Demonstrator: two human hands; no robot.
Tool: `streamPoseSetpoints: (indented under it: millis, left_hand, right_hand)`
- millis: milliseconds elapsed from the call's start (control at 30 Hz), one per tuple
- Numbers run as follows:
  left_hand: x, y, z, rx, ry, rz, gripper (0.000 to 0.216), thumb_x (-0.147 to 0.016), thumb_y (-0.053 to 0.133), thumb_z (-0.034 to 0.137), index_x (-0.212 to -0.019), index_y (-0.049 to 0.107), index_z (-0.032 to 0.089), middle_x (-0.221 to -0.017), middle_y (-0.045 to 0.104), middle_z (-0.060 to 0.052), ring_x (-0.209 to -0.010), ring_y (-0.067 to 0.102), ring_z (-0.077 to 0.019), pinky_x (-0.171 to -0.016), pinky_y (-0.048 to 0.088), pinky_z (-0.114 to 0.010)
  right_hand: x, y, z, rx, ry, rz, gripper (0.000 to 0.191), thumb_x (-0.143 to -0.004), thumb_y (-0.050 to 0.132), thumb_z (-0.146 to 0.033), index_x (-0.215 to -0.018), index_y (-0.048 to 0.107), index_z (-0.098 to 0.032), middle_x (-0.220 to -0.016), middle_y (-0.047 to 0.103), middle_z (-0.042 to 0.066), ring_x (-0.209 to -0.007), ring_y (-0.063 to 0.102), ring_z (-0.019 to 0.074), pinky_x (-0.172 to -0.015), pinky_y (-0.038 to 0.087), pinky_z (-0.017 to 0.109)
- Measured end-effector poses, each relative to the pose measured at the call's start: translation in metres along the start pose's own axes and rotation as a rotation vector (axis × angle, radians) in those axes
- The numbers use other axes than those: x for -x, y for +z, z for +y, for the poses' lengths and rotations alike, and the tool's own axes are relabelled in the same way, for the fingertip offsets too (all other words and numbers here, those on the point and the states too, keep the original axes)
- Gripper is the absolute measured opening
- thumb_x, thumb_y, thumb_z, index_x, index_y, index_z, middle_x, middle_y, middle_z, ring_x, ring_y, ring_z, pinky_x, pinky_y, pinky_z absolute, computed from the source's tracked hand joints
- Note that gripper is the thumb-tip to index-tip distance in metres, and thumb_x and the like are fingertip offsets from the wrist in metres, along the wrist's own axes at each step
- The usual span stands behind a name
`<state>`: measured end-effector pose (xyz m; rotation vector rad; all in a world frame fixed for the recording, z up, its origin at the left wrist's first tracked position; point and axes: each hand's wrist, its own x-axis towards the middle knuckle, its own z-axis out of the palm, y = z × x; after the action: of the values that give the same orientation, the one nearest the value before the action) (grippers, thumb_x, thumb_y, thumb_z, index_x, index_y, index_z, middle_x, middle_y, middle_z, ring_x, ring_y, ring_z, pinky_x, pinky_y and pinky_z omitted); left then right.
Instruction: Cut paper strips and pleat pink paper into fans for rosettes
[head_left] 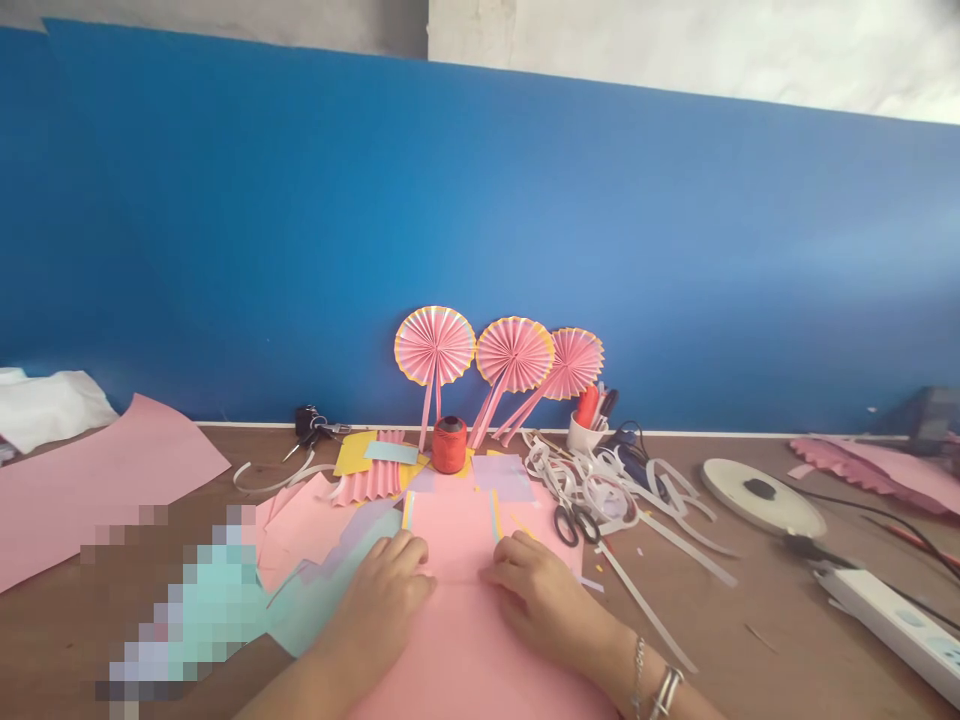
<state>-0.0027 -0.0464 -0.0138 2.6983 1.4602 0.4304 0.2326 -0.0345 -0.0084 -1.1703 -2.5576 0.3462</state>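
Note:
A long pink paper sheet (pixel 450 650) runs up the middle of the desk toward me. Across it, between my hands, is a faint crease or edge. Its far part has yellow and pale blue strips along both sides. My left hand (pixel 394 590) has curled fingers closed on the sheet's left side. On the right side, my right hand (pixel 536 590) grips the paper in the same way, fingers bent and thumb turned inward. Both fingertips touch the paper; what lies under them is partly hidden. Black-handled scissors (pixel 576 525) lie just beyond my right hand.
Three pink pleated paper fans (pixel 435 345) lean against the blue panel (pixel 300 220). A red thread spool (pixel 450 446) stands before them. Right are white paper strips (pixel 622 500), a pen cup (pixel 586 432), a round lid-like disc (pixel 772 500) and a power strip (pixel 900 620). Coloured paper (pixel 307 530) lies left.

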Motion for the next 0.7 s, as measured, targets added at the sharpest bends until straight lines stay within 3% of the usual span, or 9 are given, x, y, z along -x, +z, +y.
streamPoseSetpoints:
  millis: [133, 267, 400, 467, 533, 600, 700]
  left_hand:
    - [0.001, -0.005, -0.006, -0.05, -0.123, 0.022, 0.037, -0.065, 0.043, -0.012, -0.056, 0.063, 0.018, -0.074, 0.06, -0.003, -0.076, 0.05, -0.0187, -0.065, 0.035, -0.031]
    - [0.001, -0.01, -0.017, -0.057, -0.137, 0.109, 0.037, -0.055, 0.037, -0.012, -0.051, 0.058, 0.018, -0.069, 0.059, -0.002, -0.07, 0.049, -0.0179, -0.061, 0.034, -0.03]
    - [0.005, -0.011, -0.027, 0.047, -0.155, 0.428, 0.033, -0.064, 0.035, -0.004, -0.059, 0.059, 0.019, -0.064, 0.056, -0.004, -0.068, 0.047, -0.0194, -0.063, 0.036, -0.032]
    - [0.007, -0.011, -0.024, 0.202, -0.176, 0.495, 0.031, -0.071, 0.035, 0.004, -0.061, 0.06, 0.019, -0.061, 0.054, -0.004, -0.065, 0.048, -0.0194, -0.063, 0.038, -0.033]
    - [0.006, -0.011, -0.013, 0.464, -0.208, 0.394, 0.028, -0.077, 0.038, 0.013, -0.068, 0.064, 0.019, -0.063, 0.058, -0.004, -0.066, 0.053, -0.0197, -0.064, 0.042, -0.032]
    - [0.002, -0.01, 0.004, 0.818, -0.314, 0.212, 0.028, -0.083, 0.044, 0.026, -0.096, 0.068, 0.018, -0.08, 0.068, -0.005, -0.077, 0.061, -0.021, -0.073, 0.047, -0.033]
    - [-0.006, -0.008, 0.028, 1.256, -0.315, 0.084, 0.038, -0.085, 0.051, 0.043, -0.106, 0.066, 0.015, -0.094, 0.07, -0.008, -0.092, 0.063, -0.0243, -0.086, 0.048, -0.036]
  right_hand:
    - [0.0, -0.006, -0.002, 0.081, 0.0, -0.026, 0.026, -0.084, 0.043, -0.005, -0.082, 0.066, -0.018, -0.086, 0.059, 0.007, -0.082, 0.053, 0.0185, -0.072, 0.042, 0.029]
    - [0.0, 0.0, 0.003, 0.13, -0.01, -0.012, 0.024, -0.08, 0.046, -0.002, -0.079, 0.064, -0.017, -0.084, 0.059, 0.007, -0.081, 0.054, 0.0192, -0.071, 0.044, 0.03]
    - [-0.002, 0.01, 0.013, -0.001, 0.077, 0.201, 0.029, -0.069, 0.044, 0.004, -0.077, 0.063, -0.017, -0.076, 0.059, 0.005, -0.073, 0.056, 0.0176, -0.065, 0.045, 0.027]
    - [-0.004, 0.013, 0.015, -0.097, 0.099, 0.361, 0.026, -0.072, 0.043, 0.002, -0.077, 0.061, -0.017, -0.071, 0.057, 0.003, -0.065, 0.055, 0.0149, -0.06, 0.045, 0.025]
    - [-0.005, 0.015, 0.012, -0.152, 0.043, 0.497, 0.023, -0.077, 0.043, -0.002, -0.08, 0.06, -0.017, -0.07, 0.056, 0.002, -0.063, 0.055, 0.0141, -0.058, 0.045, 0.025]
    - [-0.004, 0.015, 0.005, -0.136, -0.068, 0.568, 0.023, -0.082, 0.043, -0.004, -0.089, 0.06, -0.018, -0.076, 0.058, 0.004, -0.068, 0.057, 0.0152, -0.061, 0.048, 0.026]
    - [-0.001, 0.013, -0.011, -0.015, -0.23, 0.516, 0.026, -0.087, 0.042, -0.005, -0.103, 0.059, -0.018, -0.083, 0.06, 0.007, -0.074, 0.058, 0.0169, -0.063, 0.05, 0.027]
